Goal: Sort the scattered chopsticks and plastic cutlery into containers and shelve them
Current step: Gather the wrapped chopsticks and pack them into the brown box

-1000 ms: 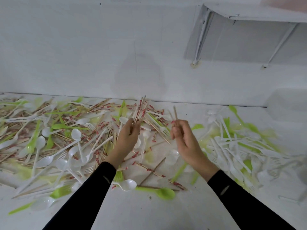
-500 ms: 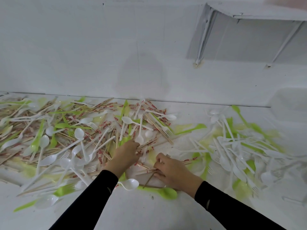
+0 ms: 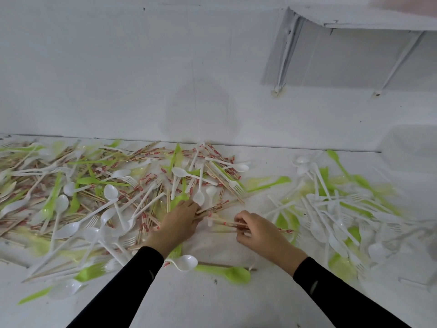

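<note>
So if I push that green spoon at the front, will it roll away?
Probably not: the green spoon lies flat on the white surface, so it would likely slide. It looks like thin plastic, so probably light and a bit bendy.

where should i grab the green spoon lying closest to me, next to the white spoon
Pinch the green spoon at mid-handle, coming from above with fingers across its narrow width. It lies flat with the bowl to the right, and the handle's left end stops by the white spoon, so mid-handle looks freest. The right hand, nearest, is gripping chopsticks.
</note>
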The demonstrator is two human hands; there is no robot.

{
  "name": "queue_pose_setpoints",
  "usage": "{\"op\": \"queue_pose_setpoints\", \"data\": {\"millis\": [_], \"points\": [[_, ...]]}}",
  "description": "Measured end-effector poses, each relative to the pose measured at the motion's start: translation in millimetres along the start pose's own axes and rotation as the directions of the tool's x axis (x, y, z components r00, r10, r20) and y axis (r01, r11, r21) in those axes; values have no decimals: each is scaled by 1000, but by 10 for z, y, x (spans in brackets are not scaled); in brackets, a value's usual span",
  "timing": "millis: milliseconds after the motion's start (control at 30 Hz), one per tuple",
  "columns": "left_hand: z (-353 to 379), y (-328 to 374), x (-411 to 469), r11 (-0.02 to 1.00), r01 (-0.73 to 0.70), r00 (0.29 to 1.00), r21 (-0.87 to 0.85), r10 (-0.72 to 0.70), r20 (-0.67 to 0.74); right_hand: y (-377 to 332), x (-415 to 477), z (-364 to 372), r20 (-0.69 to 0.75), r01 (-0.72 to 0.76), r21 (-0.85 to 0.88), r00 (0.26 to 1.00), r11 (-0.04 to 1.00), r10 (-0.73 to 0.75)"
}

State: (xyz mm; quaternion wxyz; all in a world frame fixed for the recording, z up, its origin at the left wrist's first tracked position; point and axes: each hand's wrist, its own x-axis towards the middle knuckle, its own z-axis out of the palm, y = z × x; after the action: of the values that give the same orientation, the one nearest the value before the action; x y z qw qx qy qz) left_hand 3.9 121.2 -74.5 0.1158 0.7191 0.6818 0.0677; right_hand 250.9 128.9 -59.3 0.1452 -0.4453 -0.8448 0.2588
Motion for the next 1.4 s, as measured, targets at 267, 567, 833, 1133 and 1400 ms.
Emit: {"op": "queue_pose_setpoints", "data": {"millis": [267, 567, 833, 1133, 1400], "points": [[-366, 257, 114, 920, -85, 962, -382, -24, -271, -112, 162, -422, -326, 47, 371, 942, 928, 83], [-819, 507, 110, 480, -236, 902, -845, -214, -374, -317, 309, -622, -360, 125, 743, 903, 658, 235], [-329, 215, 258, 684, -117, 874, -720, -274, -402, -184, 451, -437, -345, 5, 577, 908, 817, 239], [-27, 203, 199, 680, -60, 920, -731, -246, -304, 96, 804, -25, -73, -406, -137, 914, 904, 399], [-504, 294, 30, 480, -159, 898, -863, -292, -329, 49, 758, -225, -233, -391, 95, 885, 915, 403]]}}
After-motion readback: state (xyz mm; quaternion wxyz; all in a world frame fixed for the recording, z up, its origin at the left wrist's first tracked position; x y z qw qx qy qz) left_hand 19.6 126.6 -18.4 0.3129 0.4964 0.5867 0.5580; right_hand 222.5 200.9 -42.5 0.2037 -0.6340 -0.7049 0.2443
